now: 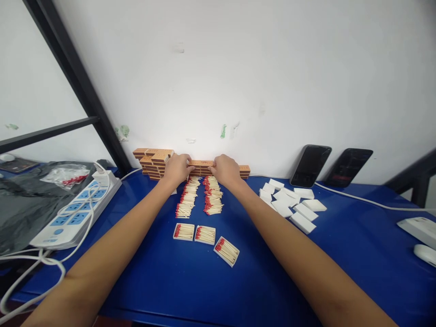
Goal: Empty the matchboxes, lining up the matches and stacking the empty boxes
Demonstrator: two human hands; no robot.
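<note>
Both my hands reach to a low row of orange matchboxes [200, 168] along the wall. My left hand [177, 168] pinches the row's left part, beside a taller stack of matchboxes [155, 163]. The fingers of my right hand [225, 169] close on the row farther right. In front of the hands lie two long piles of red-tipped matches, a left pile [188, 197] and a right pile [213, 196]. Nearer to me are three white trays filled with matches: a left one [184, 231], a middle one [205, 235] and a tilted right one [226, 251].
White empty trays [288, 200] lie scattered at the right. Behind them two phones [310, 165] [349, 167] lean on the wall. A power strip [76, 211] with looped white cables and a dark plastic bag [23, 200] occupy the left. A white mouse [425, 254] sits far right.
</note>
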